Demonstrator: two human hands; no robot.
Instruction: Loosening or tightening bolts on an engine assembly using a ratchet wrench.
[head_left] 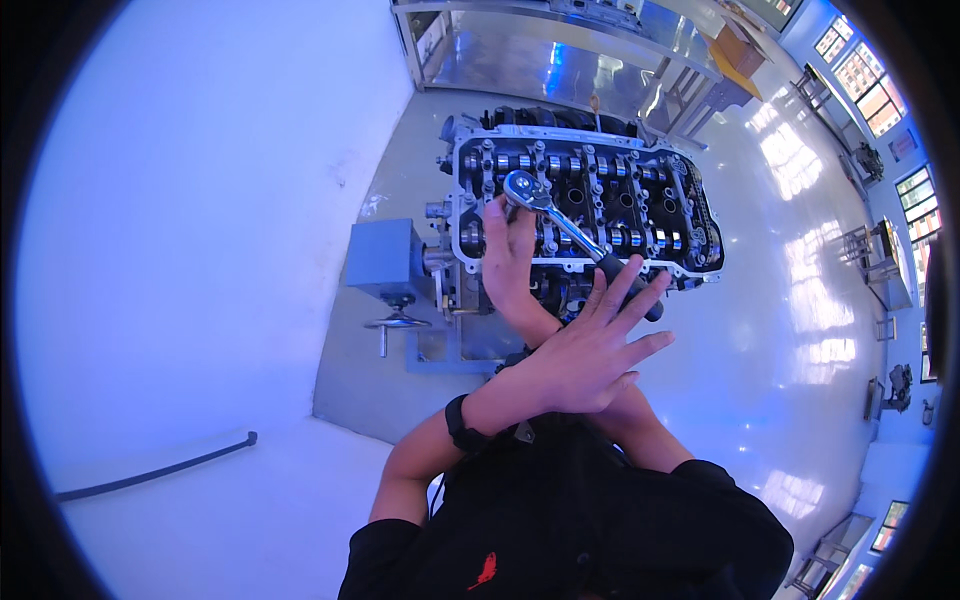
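Observation:
My forearms cross, the left one with a black watch lying over the right. A chrome ratchet wrench [570, 226] slants over the open top of an engine cylinder head [600, 165], where camshafts and bearing caps show. My left hand [590, 358] reaches to the right with fingers spread, laid against the wrench's black handle, not wrapped round it. Further left, my right hand [510, 262] has its fingers closed at the round ratchet head, steadying it from below. Whatever joins the ratchet to the engine is hidden under the head and fingers.
The engine sits on a stand with a grey box [386, 257] and a hand crank [397, 323] at its left. A white wall [220, 200] rises on the left. Behind is a metal workbench [520, 70]; more stands line the windows at right.

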